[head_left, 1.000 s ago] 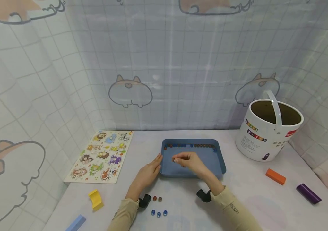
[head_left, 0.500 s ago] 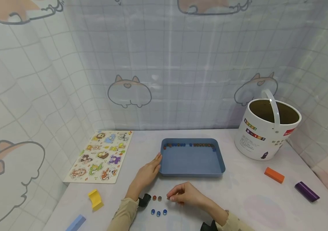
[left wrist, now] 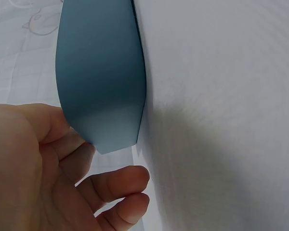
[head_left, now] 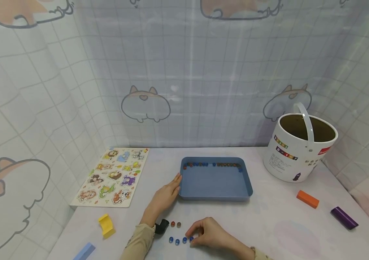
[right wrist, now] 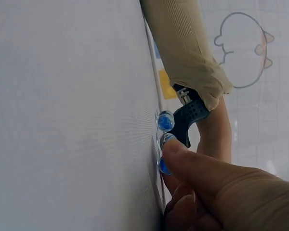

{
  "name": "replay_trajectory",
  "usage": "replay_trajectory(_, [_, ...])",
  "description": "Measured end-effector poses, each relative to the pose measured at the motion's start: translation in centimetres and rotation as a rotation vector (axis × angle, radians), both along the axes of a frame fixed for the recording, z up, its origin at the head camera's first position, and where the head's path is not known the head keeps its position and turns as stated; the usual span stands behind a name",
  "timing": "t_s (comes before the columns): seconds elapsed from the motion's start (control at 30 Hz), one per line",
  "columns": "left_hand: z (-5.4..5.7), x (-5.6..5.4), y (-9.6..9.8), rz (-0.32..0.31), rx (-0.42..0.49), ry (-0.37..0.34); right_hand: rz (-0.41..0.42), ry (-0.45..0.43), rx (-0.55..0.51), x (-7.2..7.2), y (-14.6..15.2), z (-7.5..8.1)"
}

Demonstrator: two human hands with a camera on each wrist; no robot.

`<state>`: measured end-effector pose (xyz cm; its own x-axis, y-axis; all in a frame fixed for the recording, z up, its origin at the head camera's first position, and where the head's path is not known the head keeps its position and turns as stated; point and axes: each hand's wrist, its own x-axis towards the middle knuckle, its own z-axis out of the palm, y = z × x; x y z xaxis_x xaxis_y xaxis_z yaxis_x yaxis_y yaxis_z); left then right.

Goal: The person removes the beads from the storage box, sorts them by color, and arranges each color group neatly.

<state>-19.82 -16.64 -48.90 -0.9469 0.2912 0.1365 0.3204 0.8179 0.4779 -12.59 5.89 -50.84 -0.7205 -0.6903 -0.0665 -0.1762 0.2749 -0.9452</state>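
Note:
My left hand point(head_left: 165, 196) rests its fingertips against the left wall of a shallow blue tray point(head_left: 217, 198), with the fingers fairly straight. In the left wrist view those fingers point(left wrist: 72, 163) lie at the tray's corner point(left wrist: 103, 96). Low over the table, my right hand point(head_left: 211, 234) pinches a blue glass marble point(head_left: 191, 239) between thumb and fingers, at the right end of a short row. Several blue marbles stand there, among them one point(head_left: 177, 242) mid-row. Behind them sit a red marble point(head_left: 173, 224) and a brownish marble point(head_left: 179, 224).
Several blue and reddish-brown marbles point(head_left: 228, 164) line the tray's far wall. An animal puzzle board point(head_left: 111, 177) lies left. Yellow point(head_left: 107, 226) and blue point(head_left: 85, 251) blocks are front left; orange point(head_left: 308, 199) and purple point(head_left: 344, 218) blocks lie right, before a white bucket point(head_left: 280, 168).
My right hand has come from above the tray down towards the front of the table, bringing a marble to the end of the blue row. The left hand has stayed at the tray.

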Motion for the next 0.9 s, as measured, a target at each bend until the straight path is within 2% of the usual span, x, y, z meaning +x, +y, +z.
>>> replay_trajectory(0.23, [0.1, 0.0, 0.0, 0.005, 0.001, -0.001, -0.005, -0.039, 0.000, -0.5, 0.1, 1.1])
replay_trajectory(0.33, [0.1, 0.0, -0.1, 0.010, 0.002, -0.006, -0.034, -0.017, 0.007, -1.5, 0.4, 2.3])
replay_trajectory(0.43, [0.1, 0.1, -0.1, 0.010, -0.001, -0.010, -0.057, 0.048, 0.010, -2.7, 0.8, 3.7])
replay_trajectory(0.57, [0.0, 0.1, -0.2, 0.008, 0.003, -0.019, -0.097, 0.135, 0.002, -4.9, 1.5, 5.9])
replay_trajectory(0.7, [0.0, 0.0, -0.2, 0.010, 0.009, -0.024, -0.153, 0.189, 0.006, -7.7, 2.1, 8.7])
replay_trajectory(0.83, [0.1, 0.0, -0.1, 0.003, 0.012, -0.010, -0.198, 0.185, -0.021, -10.6, 2.6, 11.3])
replay_trajectory(0.9, [0.0, 0.1, -0.1, 0.003, 0.015, -0.005, -0.225, 0.174, -0.032, -12.2, 2.8, 11.9])
